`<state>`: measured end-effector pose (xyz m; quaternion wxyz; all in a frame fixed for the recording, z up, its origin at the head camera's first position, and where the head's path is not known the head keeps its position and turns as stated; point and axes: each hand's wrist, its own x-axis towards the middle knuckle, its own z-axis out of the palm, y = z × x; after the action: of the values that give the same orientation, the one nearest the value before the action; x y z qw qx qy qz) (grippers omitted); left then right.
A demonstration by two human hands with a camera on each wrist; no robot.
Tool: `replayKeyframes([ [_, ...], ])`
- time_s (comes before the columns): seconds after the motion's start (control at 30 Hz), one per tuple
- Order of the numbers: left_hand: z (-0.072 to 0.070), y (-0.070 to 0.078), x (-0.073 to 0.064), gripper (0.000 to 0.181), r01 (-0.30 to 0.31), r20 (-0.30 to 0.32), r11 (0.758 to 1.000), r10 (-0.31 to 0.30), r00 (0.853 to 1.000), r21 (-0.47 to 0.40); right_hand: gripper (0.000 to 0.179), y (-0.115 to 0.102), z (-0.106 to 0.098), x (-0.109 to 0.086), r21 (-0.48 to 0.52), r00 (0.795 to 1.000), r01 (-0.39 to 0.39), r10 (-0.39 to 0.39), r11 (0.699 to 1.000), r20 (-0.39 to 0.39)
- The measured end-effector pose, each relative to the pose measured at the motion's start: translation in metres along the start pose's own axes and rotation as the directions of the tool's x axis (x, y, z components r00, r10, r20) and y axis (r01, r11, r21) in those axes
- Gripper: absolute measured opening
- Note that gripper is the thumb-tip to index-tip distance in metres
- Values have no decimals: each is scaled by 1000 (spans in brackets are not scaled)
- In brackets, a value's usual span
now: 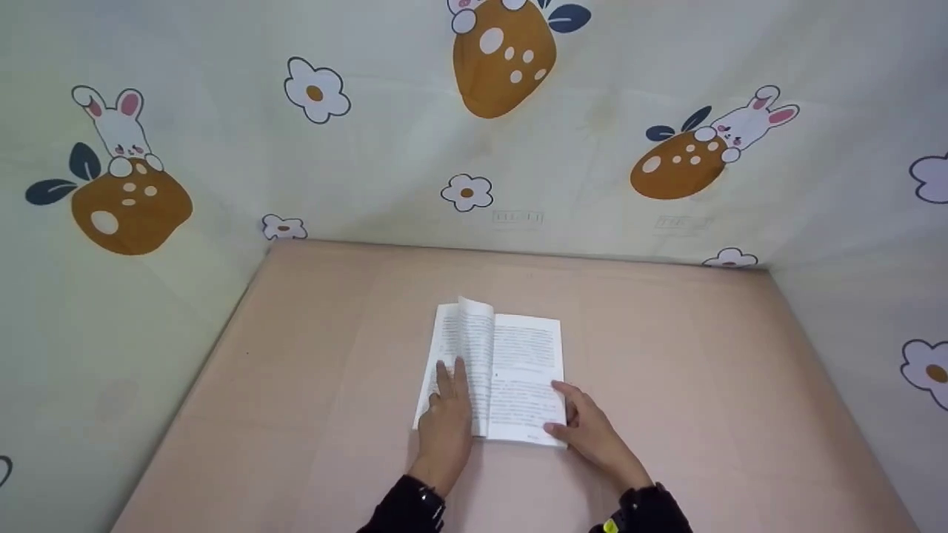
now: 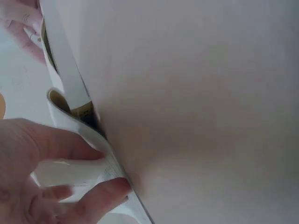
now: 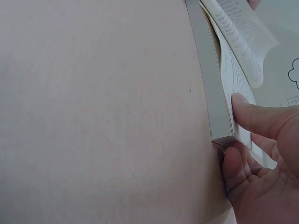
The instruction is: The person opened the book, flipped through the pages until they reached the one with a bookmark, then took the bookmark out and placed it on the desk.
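Observation:
An open book point(image 1: 524, 370) with printed pages lies on the tabletop, and a page point(image 1: 476, 355) on its left side stands partly lifted and curved. My left hand point(image 1: 447, 429) rests on the left pages, two fingers stretched toward the top of the book. In the left wrist view, its fingers touch the paper near the book's lower edge. At the lower right corner, my right hand point(image 1: 592, 433) grips the book. The right wrist view shows the thumb point(image 3: 252, 114) on the top page and curled fingers against the thick side of the book.
The pinkish-tan tabletop point(image 1: 296, 355) spreads around the book. Behind it and along both sides rise pale cloth walls point(image 1: 385, 148) printed with rabbits, brown fruit and flowers. Dark sleeves point(image 1: 407, 507) cover both wrists.

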<state>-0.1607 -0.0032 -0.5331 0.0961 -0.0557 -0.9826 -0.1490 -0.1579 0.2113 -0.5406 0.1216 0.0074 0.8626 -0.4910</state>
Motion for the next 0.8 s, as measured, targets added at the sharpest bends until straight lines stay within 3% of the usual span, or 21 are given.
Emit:
replayKeyframes([
  [0.1, 1, 2, 0, 90, 2, 32, 999, -4, 999, 47, 69, 0, 0, 1, -6, 1000, 2, -2, 1000, -4],
  [0.23, 2, 3, 0, 97, 0, 44, 998, -3, 999, 65, 69, 0, 0, 1, -9, 1000, 5, -5, 1000, -5],
  [0.33, 1, 3, 1, 90, -9, 92, 995, 1, 996, 95, 69, 0, 1, 1, -7, 1000, -2, 2, 1000, -8],
  [0.5, -2, 3, 3, 62, -58, 163, 981, 28, 986, 184, 69, 0, 1, 0, 1, 1000, -16, 16, 1000, -4],
  [0.67, -4, 3, 1, 60, -122, 141, 973, 95, 985, 196, 69, 0, 0, 0, 13, 1000, -9, 9, 1000, 1],
  [0.8, -4, -1, 0, 66, -131, 122, 974, 110, 986, 183, 71, 1, -1, 0, 9, 1000, 6, -6, 1000, -1],
])
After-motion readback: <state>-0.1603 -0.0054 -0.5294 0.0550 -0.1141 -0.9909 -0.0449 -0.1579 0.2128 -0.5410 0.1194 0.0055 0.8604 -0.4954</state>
